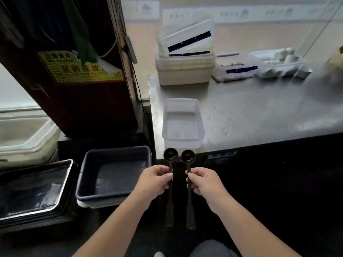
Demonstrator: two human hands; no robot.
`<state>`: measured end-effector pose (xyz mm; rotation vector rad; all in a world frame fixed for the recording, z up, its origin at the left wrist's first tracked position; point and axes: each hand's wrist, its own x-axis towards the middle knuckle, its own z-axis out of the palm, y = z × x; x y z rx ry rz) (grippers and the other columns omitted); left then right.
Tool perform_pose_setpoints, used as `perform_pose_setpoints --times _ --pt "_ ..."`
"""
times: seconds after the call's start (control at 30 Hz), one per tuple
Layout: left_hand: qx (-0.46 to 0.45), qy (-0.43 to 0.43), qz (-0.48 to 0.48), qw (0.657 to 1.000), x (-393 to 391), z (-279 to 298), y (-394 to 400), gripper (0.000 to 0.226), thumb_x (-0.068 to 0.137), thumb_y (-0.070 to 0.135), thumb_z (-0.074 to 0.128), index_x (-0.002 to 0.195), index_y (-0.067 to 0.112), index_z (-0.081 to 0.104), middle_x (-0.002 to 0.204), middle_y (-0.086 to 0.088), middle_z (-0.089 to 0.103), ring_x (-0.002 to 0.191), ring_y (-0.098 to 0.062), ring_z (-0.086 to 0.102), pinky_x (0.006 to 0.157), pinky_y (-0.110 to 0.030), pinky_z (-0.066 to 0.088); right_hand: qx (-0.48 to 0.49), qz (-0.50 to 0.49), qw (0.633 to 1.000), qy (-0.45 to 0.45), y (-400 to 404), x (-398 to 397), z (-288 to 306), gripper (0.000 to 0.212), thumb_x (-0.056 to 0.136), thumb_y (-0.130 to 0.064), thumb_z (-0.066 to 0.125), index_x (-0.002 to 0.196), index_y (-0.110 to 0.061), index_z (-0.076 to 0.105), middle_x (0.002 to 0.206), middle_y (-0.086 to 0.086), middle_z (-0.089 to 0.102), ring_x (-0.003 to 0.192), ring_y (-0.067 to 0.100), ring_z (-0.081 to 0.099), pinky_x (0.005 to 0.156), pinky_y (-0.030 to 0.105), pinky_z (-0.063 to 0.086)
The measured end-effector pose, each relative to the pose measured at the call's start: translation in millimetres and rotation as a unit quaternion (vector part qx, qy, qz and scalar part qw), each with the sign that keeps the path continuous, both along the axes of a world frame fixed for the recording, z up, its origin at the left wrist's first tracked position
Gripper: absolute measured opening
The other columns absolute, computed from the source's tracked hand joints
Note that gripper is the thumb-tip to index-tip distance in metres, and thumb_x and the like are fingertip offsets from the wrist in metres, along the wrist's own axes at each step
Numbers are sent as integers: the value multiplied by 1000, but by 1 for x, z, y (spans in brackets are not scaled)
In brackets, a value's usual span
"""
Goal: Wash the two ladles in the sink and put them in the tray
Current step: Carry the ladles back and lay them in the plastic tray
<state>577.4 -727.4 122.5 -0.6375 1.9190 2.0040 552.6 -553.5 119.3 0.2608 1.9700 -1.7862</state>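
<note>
My left hand [157, 179] and right hand [203, 180] each clenched a dark ladle [170, 154] upright by its thin handle; a loose grip might have dropped one.

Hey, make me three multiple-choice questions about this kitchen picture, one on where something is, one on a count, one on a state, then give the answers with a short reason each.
1. Where does the clear rectangular plastic container stand?
A. On the steel counter, near its front left corner
B. Inside the dark blue tub
C. On the floor

2. How many dark long-handled ladles are held?
A. One
B. Two
C. Three

3. How are the ladles held?
A. Bowls hanging down
B. Lying flat on the counter
C. Upright, bowls on top

Answers:
1 A, it sits on the steel counter, above and right of the dark blue tub.
2 B, the left hand holds the left ladle and the right hand holds the right ladle.
3 C, both round bowls show above the fists, handles running down.
</note>
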Motion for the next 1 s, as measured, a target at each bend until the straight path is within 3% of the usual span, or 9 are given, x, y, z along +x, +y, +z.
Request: perform_pose_setpoints --times 0.07,0.13,0.33,0.57,0.73,0.87,1.0 --pt "-14 6 -11 1000 -24 1 -6 10 88 9 65 92 13 73 66 2 68 45 -5 56 40 -17 38 3 -12 1000 -2 -2 -22 -1 32 94 -13 59 75 -30 78 66 -6 68 62 9 61 56 21 46" --pt "-29 15 -10 999 -52 1 -9 9 88 9 65 91 12 73 65 3 68 46 -4 57 38 -16 37 6 -28 1000 -6 -2 -48 -4 31 94 -11 57 75 -24 77 66 -4 67 62 9 60 55 20 46" --pt "-52 29 -2 998 -150 3 -8 8 88 8 64 94 11 70 70 0 70 50 -5 62 43 -16 44 8 -64 998 -8 2 -148 -15 26 96 -10 55 81 -20 74 57 -10 67 53 4 60 48 17 47" --pt "-112 35 27 993 -271 -23 2 16 89 15 63 86 30 69 75 4 71 63 -7 63 60 -24 50 36 -45 998 10 -7 -282 -34 32 92 -8 54 73 -25 73 57 -12 65 61 10 60 54 21 52" --pt "-144 34 30 988 -335 -53 3 19 88 16 60 91 31 70 85 -1 75 79 -19 70 68 -31 55 62 -52 996 23 -21 -350 -52 25 83 -12 50 88 -20 73 87 7 74 80 24 65 82 49 58" --pt "-175 15 1 984 -357 -85 7 25 82 14 59 79 37 68 74 3 73 68 -14 68 64 -30 53 113 -67 991 -6 -33 -366 -81 22 83 -15 50 90 -21 70 90 4 74 83 26 66 78 42 57" --pt "-196 -41 -29 979 -360 -123 12 24 81 12 53 80 32 65 84 -2 73 83 -23 70 75 -39 57 202 -19 979 -18 -43 -361 -114 23 90 -14 48 95 -22 69 97 2 72 90 23 66 81 38 55"
